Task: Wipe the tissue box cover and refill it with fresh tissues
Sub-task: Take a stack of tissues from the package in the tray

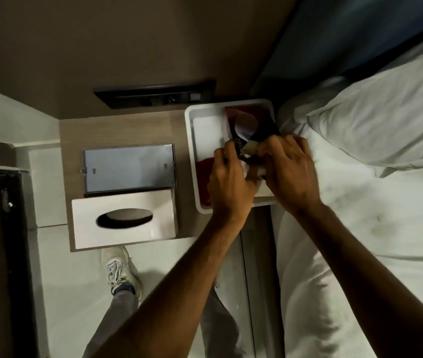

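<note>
A white tissue box cover (125,219) with an oval slot stands on the wooden bedside table (117,130), at its front left. Behind it lies the cover's grey base plate (127,167), flat. At the table's right sits a white tray (192,151). Both hands are over the tray. My left hand (227,182) and my right hand (290,171) together grip a dark and red tissue packet (250,130), with white wrapping or tissue bunched between the fingers. The packet's lower part is hidden by my hands.
A dark socket panel (153,95) is set in the wall behind the table. A bed with white sheet and pillow (386,120) fills the right. A white folded item (206,135) lies in the tray. My shoe (120,270) stands on the pale floor below the table.
</note>
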### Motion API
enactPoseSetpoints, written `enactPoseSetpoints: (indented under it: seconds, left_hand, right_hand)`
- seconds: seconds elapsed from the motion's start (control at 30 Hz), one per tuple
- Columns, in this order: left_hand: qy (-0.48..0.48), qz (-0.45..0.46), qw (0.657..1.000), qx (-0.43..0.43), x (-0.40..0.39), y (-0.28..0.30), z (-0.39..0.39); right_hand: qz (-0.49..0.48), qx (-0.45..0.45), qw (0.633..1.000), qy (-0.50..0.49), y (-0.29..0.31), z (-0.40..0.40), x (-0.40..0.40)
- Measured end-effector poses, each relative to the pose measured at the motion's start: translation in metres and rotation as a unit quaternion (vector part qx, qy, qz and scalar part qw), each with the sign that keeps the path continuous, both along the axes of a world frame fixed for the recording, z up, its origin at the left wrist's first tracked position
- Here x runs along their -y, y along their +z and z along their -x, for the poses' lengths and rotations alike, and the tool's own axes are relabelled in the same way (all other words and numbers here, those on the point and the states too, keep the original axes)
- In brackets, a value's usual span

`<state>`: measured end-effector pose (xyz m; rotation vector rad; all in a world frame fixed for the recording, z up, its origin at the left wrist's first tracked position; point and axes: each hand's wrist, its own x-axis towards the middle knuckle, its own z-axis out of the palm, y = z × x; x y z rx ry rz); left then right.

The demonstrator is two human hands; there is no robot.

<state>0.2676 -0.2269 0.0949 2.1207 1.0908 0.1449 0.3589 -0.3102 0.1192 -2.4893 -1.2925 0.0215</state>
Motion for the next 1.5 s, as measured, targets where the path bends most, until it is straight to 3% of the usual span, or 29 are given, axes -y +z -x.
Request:
enactPoseSetpoints:
  seconds: [0.1, 0.27, 0.53, 0.7, 0.8, 0.9, 1.0, 1.1, 1.23, 1.37, 1.5]
  left_hand:
    - [0.006, -0.030, 0.998, 0.059, -0.004, 0.012, 0.003]
    - [0.004, -0.056, 0.995, 0.086, -0.020, 0.016, 0.002]
    - [-0.053, -0.087, 0.993, 0.065, -0.031, 0.018, -0.002]
    - [-0.052, -0.071, 0.993, 0.080, -0.026, 0.019, -0.005]
    - [-0.049, -0.065, 0.993, 0.085, -0.025, 0.019, -0.005]
    - [-0.045, -0.057, 0.993, 0.091, -0.025, 0.019, -0.004]
    - [-0.046, -0.059, 0.992, 0.100, -0.028, 0.020, -0.003]
    - [-0.038, -0.052, 0.991, 0.114, -0.029, 0.018, -0.003]
    - [-0.020, -0.041, 0.993, 0.106, -0.023, 0.016, -0.002]
    - [-0.003, -0.008, 0.995, 0.100, -0.014, 0.010, 0.007]
    - [0.014, 0.029, 0.996, 0.083, 0.003, -0.009, 0.023]
  right_hand:
    - [0.024, 0.038, 0.999, -0.012, -0.002, -0.007, -0.004]
    - [0.125, 0.029, 0.988, -0.086, -0.004, -0.007, 0.003]
    - [0.012, 0.064, 0.980, -0.190, -0.004, -0.007, 0.026]
    - [0.040, 0.096, 0.960, -0.258, 0.001, -0.003, 0.025]
    - [0.025, 0.056, 0.990, -0.125, 0.002, 0.013, 0.012]
    - [0.096, -0.051, 0.994, 0.005, 0.001, 0.014, -0.001]
    - [0.236, -0.139, 0.962, 0.017, -0.005, -0.002, -0.008]
    - [0.290, -0.161, 0.943, 0.025, -0.011, -0.016, -0.003]
    - [0.266, -0.131, 0.954, 0.049, -0.011, -0.015, 0.015]
    - [0.170, -0.051, 0.981, 0.074, -0.007, -0.005, 0.038]
    - [0.127, -0.014, 0.985, 0.115, 0.009, 0.006, 0.060]
